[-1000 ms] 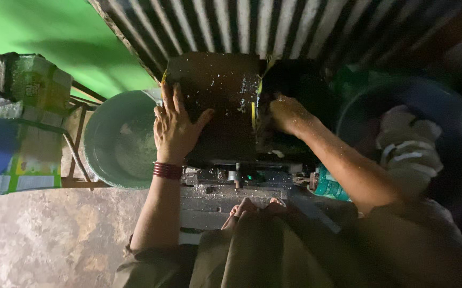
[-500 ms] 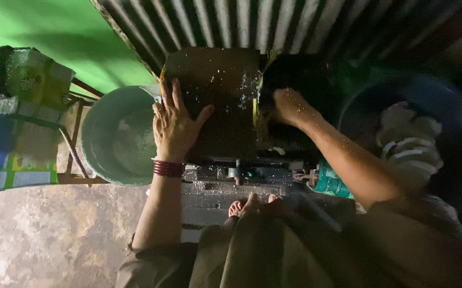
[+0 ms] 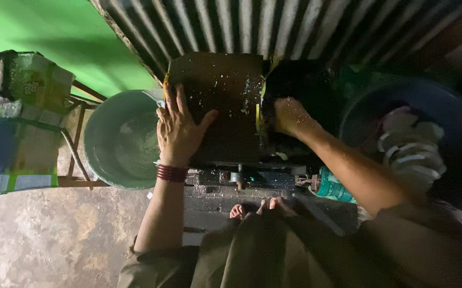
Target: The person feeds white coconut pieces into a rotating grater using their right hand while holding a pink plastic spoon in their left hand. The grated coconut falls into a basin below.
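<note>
Left hand: I am laying my left hand (image 3: 180, 130) flat on the dark lid of the machine (image 3: 225, 106), fingers (image 3: 173, 98) spread apart and pointing toward the corrugated wall (image 3: 273, 24), thumb splayed out to the right. They are clamping nothing, only pressing on the lid.

Wrist: I am wearing dark red bangles (image 3: 170, 173) just below that hand.

Right hand: I am reaching my right hand (image 3: 289, 114) into the dark opening just right of the lid. White flecks are sticking to its back. Its fingers are curling down into shadow, so I cannot tell whether they are holding anything.

Machine: it is sitting straight ahead of me against the wall, its lid speckled with white shreds and a yellow strip running along the lid's right edge.

Left side: a pale green basin (image 3: 121, 141) is resting on a metal frame just beside the machine, with white shreds lying inside it.

Right side: a dark blue tub (image 3: 455, 114) is holding pale, white-edged pieces (image 3: 409, 146).

Below: my bare toes (image 3: 257, 208) are showing under the machine, on the concrete floor (image 3: 44, 240).
</note>
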The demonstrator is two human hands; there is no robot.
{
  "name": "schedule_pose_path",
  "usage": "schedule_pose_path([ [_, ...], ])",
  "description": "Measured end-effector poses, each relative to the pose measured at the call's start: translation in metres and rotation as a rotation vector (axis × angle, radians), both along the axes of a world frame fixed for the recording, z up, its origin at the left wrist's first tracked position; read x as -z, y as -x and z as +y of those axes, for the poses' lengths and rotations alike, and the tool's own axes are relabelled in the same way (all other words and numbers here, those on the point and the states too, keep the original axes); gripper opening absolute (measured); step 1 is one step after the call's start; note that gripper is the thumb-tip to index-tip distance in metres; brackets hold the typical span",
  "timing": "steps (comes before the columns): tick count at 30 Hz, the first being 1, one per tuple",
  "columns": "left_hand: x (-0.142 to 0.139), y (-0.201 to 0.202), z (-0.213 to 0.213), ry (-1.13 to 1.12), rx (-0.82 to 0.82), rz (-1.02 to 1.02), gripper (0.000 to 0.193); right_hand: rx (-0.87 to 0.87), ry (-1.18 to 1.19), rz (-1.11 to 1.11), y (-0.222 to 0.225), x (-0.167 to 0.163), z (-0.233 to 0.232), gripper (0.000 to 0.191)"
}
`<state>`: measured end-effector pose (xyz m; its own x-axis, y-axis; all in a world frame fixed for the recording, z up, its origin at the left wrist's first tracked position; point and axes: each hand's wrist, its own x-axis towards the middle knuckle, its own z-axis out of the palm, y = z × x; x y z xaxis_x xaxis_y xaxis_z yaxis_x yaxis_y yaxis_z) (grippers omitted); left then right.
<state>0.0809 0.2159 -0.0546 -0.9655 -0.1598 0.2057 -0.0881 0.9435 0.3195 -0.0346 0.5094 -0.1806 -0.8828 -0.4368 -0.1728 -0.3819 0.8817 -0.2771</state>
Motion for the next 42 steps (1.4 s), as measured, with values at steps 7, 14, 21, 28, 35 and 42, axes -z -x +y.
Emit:
schedule_pose_path([
  [7,-0.004,0.0,0.002,0.011,-0.008,0.014,0.106,-0.012,0.048,0.037,-0.008,0.001,-0.003,0.029],
  [14,0.0,-0.003,0.001,0.027,0.001,0.042,0.103,0.118,0.008,-0.13,-0.015,-0.014,-0.007,0.017],
  [21,0.0,-0.002,0.001,0.017,-0.001,0.001,0.103,0.014,-0.077,0.019,-0.017,-0.025,0.005,0.012],
  [28,0.002,-0.004,0.001,0.012,0.009,0.035,0.103,0.022,-0.095,-0.126,-0.003,-0.011,0.0,0.022],
  [35,0.001,-0.001,0.002,0.055,0.013,0.039,0.103,-0.212,0.153,0.266,-0.003,0.019,0.011,0.026],
  [42,-0.005,-0.002,0.004,-0.002,0.011,0.025,0.104,-0.073,0.019,0.119,-0.003,0.015,0.003,0.024],
])
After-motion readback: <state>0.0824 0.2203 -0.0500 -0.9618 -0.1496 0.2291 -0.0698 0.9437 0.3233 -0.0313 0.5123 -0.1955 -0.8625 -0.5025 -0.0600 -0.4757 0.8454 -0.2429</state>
